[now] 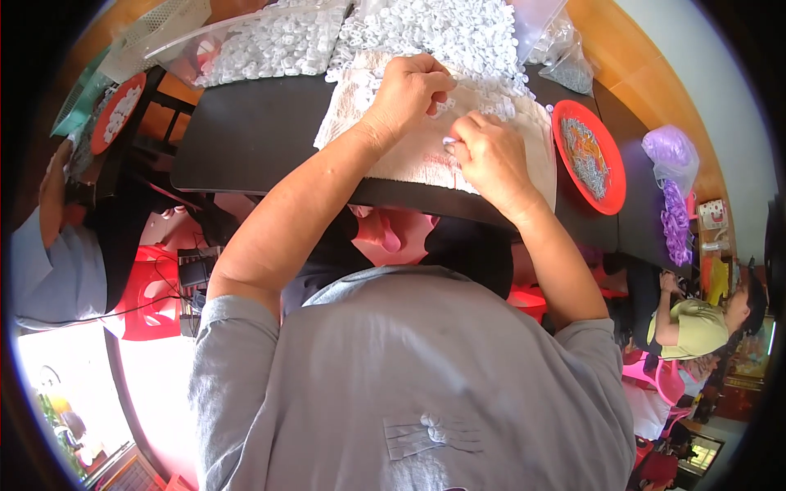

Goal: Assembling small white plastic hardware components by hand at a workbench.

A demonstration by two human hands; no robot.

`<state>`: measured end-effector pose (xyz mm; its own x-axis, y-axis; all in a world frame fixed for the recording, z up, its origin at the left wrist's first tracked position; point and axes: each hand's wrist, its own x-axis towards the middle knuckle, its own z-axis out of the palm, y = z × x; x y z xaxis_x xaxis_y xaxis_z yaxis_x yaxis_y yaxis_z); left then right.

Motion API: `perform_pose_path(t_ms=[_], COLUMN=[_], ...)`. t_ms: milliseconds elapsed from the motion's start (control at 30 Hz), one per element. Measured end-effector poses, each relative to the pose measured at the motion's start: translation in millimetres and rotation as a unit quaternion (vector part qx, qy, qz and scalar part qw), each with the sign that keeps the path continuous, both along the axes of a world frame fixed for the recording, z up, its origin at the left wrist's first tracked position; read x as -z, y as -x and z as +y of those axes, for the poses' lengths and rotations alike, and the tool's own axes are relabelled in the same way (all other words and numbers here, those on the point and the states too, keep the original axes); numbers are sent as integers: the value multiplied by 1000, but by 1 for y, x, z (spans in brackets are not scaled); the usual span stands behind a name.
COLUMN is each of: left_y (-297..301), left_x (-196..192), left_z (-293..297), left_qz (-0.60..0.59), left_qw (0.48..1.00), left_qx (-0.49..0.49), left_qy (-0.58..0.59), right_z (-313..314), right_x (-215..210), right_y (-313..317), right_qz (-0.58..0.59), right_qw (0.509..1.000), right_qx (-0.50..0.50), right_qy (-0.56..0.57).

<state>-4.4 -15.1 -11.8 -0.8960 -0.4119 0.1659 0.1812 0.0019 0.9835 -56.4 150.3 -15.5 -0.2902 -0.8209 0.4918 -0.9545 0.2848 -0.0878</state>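
My left hand is over the far part of a cream cloth. Its thumb and fingertips are pinched together; whatever is between them is too small to make out. Nearer and to the right, my right hand is closed with a small white plastic clip at its fingertips. Several similar loose clips lie on the cloth just beyond both hands. A large heap of white clips rises behind the cloth. Right of the cloth, a red plate holds thin metal nails.
The black table carries a clear tub of white pieces at the back left. Clear bags and a purple bag lie to the right. People sit at far left and far right.
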Motion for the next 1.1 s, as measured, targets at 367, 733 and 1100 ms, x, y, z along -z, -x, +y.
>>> perform_pose_path(t_ms=[367, 733, 1100], left_y=[-9, -10, -8], left_x=[-17, -19, -17], left_z=[8, 6, 5], left_qz=[6, -2, -6], left_qw=[997, 994, 998], left_qx=[3, -2, -10], left_qy=[-71, -112, -69], right_z=[-14, -33, -30], right_x=[-35, -40, -32], right_y=[43, 38, 37], right_qz=[-608, -624, -615], right_qw=[757, 739, 732], right_qx=[19, -26, -29], right_qy=[238, 253, 292])
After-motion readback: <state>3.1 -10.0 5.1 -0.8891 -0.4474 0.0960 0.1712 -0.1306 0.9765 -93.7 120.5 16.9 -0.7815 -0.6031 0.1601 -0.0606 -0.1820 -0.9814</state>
